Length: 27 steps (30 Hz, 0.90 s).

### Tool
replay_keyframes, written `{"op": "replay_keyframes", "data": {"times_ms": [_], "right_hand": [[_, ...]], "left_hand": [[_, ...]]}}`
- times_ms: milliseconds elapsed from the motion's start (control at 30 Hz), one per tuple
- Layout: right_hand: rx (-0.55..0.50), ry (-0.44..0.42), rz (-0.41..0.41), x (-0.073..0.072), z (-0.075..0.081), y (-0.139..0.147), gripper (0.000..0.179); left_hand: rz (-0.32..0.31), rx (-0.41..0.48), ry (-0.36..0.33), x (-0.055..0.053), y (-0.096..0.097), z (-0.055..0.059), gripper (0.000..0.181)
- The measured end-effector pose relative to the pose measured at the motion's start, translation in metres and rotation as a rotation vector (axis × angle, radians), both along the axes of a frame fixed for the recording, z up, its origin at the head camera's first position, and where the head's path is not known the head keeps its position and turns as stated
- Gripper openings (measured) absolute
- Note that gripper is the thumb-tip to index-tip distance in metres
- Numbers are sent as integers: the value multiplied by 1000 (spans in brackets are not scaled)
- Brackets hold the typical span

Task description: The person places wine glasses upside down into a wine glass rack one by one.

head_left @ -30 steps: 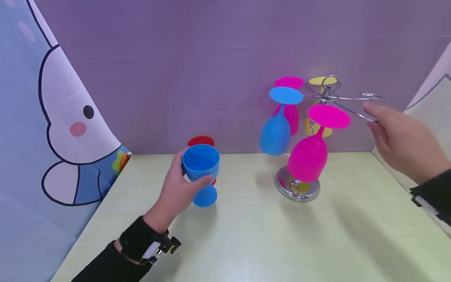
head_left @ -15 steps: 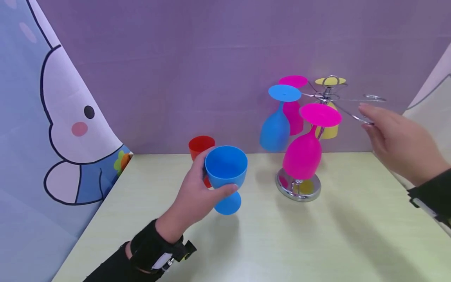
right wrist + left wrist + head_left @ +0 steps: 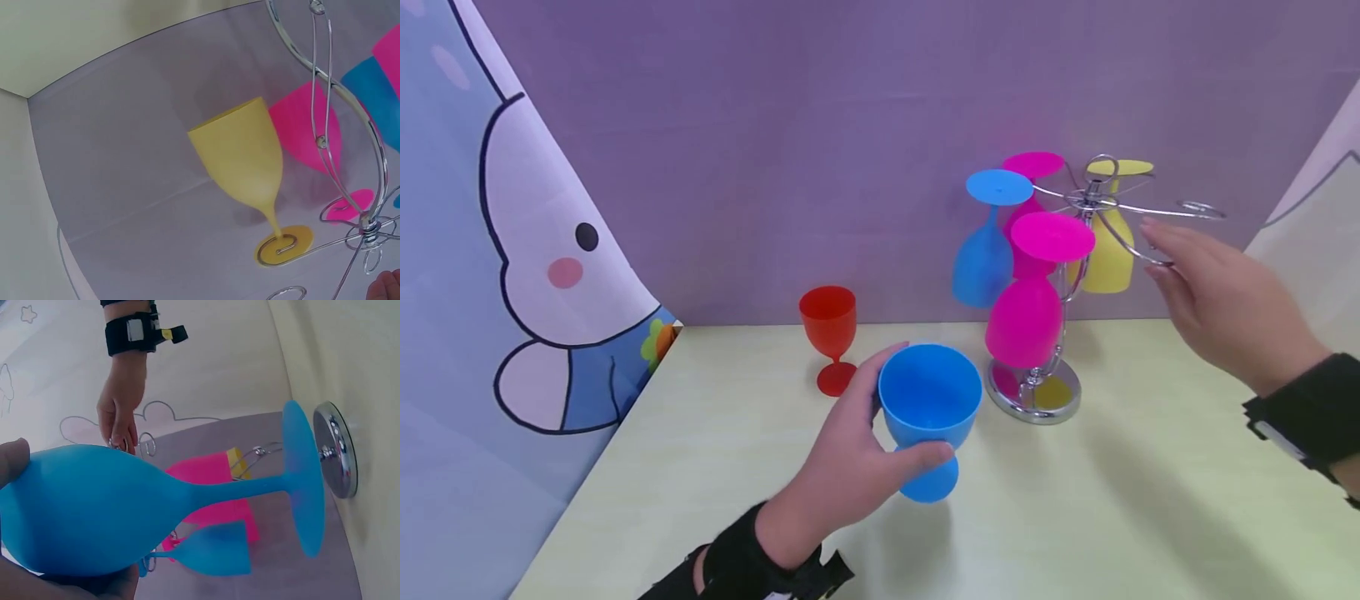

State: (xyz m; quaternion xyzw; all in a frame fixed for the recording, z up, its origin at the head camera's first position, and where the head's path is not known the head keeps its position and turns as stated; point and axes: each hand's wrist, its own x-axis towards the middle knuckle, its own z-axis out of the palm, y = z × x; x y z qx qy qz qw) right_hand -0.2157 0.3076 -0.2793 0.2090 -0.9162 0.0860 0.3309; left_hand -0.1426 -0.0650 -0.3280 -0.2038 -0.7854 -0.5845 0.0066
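My left hand (image 3: 857, 475) grips a blue goblet (image 3: 932, 396) round its bowl, mouth up, in front of the metal rack. In the left wrist view the goblet (image 3: 94, 506) fills the foreground, its stem and foot bare. My right hand (image 3: 1232, 300) pinches the end of a wire arm of the wine glass rack (image 3: 1033, 412) between thumb and fingers. Upside down from the rack hang a blue goblet (image 3: 983, 267), a pink goblet (image 3: 1024, 325) in front, another pink goblet (image 3: 1033, 164) behind, and a yellow goblet (image 3: 1112, 262).
A red goblet (image 3: 829, 321) stands upright on the pale table (image 3: 715, 450), left of the rack. One more wire arm (image 3: 1198, 210) without a goblet points right, close to my right hand. A purple backdrop (image 3: 737, 167) rises behind the table.
My left hand has carried the blue goblet right and nearer, uncovering the red goblet. The rack has turned, its hanging goblets shifting round, while my right hand, on the wire arm, moved slightly left.
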Motion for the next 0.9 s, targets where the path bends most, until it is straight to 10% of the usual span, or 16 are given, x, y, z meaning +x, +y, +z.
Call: {"op": "replay_keyframes", "data": {"times_ms": [367,900], "right_hand": [[7,88,96,-4,-1,-19,60],[-55,2,84,-8,-1,-41,59]], "left_hand": [[-8,45,-1,10,6,-2,84],[-53,55,-96,18,17,-2,84]]}}
